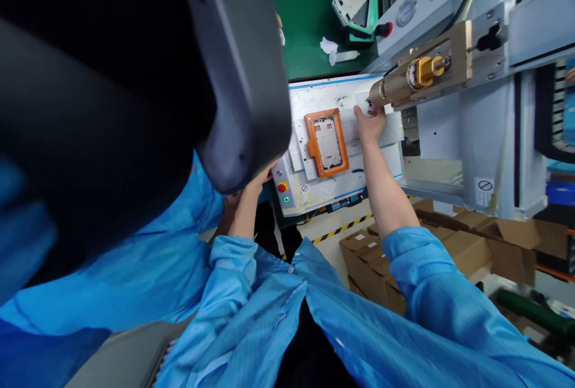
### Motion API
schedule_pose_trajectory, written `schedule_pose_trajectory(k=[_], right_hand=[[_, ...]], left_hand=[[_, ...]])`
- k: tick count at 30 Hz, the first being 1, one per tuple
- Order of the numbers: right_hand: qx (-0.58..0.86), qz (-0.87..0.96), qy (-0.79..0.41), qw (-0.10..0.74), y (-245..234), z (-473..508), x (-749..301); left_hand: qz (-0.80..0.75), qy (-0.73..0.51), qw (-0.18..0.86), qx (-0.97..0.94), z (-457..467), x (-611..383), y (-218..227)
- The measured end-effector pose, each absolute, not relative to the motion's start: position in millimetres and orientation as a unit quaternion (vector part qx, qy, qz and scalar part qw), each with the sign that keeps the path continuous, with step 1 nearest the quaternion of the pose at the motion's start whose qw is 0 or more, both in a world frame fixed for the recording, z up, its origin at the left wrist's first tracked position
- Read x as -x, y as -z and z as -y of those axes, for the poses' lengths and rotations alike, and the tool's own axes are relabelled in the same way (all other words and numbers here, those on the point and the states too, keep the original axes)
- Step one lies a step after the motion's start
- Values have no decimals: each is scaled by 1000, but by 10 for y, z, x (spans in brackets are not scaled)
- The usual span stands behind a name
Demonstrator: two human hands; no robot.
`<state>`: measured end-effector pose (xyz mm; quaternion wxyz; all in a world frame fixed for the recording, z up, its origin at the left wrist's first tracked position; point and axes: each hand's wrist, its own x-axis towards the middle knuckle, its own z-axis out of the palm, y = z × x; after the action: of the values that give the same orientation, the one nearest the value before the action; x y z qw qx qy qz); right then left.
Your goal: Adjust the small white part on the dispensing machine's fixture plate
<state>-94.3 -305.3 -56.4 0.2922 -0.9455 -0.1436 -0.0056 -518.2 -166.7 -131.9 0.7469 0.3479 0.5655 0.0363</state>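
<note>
Our right hand (371, 124) rests spread on the white plate (314, 97), holding nothing, at three o'clock of the orange jig (326, 142). Our left hand (258, 181), at eight o'clock, is half hidden; grip unclear.

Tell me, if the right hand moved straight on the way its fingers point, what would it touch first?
Probably the brass-coloured nozzle of the machine. The right hand lies on the white plate, fingers pointing up and away, with the nozzle's tip just beyond them. Depth is unclear, so the fingers could pass under it.
</note>
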Motion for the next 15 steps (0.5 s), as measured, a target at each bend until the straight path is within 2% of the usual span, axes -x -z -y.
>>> schedule_pose_trajectory(k=[5, 15], right_hand=[[947, 165, -2, 276, 491, 3121, 976], [936, 159, -11, 315, 224, 3107, 1160]], left_hand=[[-578, -35, 736, -351, 1683, 5153, 1297], [-587, -22, 723, -363, 1666, 5123, 1040]])
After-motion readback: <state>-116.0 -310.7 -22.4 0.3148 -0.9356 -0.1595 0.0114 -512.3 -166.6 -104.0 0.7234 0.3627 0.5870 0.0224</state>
